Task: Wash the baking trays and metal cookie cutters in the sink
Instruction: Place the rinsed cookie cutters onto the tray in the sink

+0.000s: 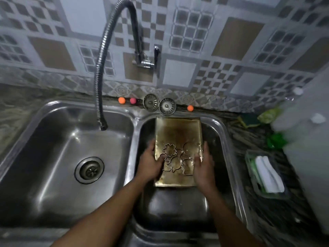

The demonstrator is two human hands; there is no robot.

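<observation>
The left hand (151, 163) grips the left edge of the baking tray (178, 132), thumb laid on its inner face. The right hand (204, 166) holds the opposite edge the same way, though motion blur softens its fingers. From my station I read both as clamped on the tray, which sits tilted in the right basin (226, 139) of the double sink.

Progress, as I judge it: early. No water runs from the hose tap (99, 82), whose outlet hangs over the left basin (53, 157). I see no suds, and the tray carries a dark brown stain across its middle. Scrubbing and rinsing of every item remain. I see only one tray.

Materials, in descending size:
- Sink: brushed stainless steel, rounded corners, dull sheen.
- Tap: ribbed flexible metal hose, arched.
- Tray: rectangular, shallow-walled, brass-toned metal, stained.
- Cookie cutters (176, 159): thin metal outlines, one scalloped like a flower, the others rounded, lying loose on the tray's lower half between the thumbs.
</observation>
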